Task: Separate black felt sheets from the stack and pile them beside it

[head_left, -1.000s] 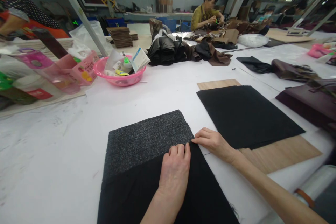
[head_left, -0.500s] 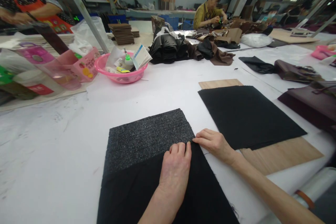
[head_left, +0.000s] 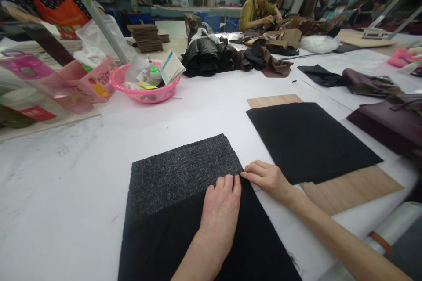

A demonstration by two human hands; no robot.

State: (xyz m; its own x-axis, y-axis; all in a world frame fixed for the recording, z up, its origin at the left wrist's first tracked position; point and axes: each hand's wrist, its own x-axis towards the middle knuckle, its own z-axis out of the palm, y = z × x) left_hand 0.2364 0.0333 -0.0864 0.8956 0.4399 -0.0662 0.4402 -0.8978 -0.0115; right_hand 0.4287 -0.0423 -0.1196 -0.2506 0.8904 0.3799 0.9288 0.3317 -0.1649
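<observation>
A piece of black fabric (head_left: pixel 154 246) lies in front of me, its upper edge running across a speckled dark grey panel (head_left: pixel 178 173) with a rough surface. My left hand (head_left: pixel 220 213) rests on the fabric, fingers close together and bent down at its upper edge near the right corner. Just to the right, my right hand (head_left: pixel 268 180) pinches that corner between thumb and fingertips, beside the panel's right side. The two hands' fingertips almost meet. What lies under the fingers is hidden.
Black fabric sheets (head_left: pixel 310 140) lie on a wooden board (head_left: pixel 359 191) to the right. A pink basin (head_left: pixel 145 94) with bottles and papers stands beyond the panel. Dark red bags (head_left: pixel 389 127) sit at the far right. Two people (head_left: pixel 259 11) work across the white table (head_left: pixel 82 193).
My view has shifted slightly. Both hands stay at the fabric's right corner, nearly unmoved. The co-worker at upper left has changed arm position.
</observation>
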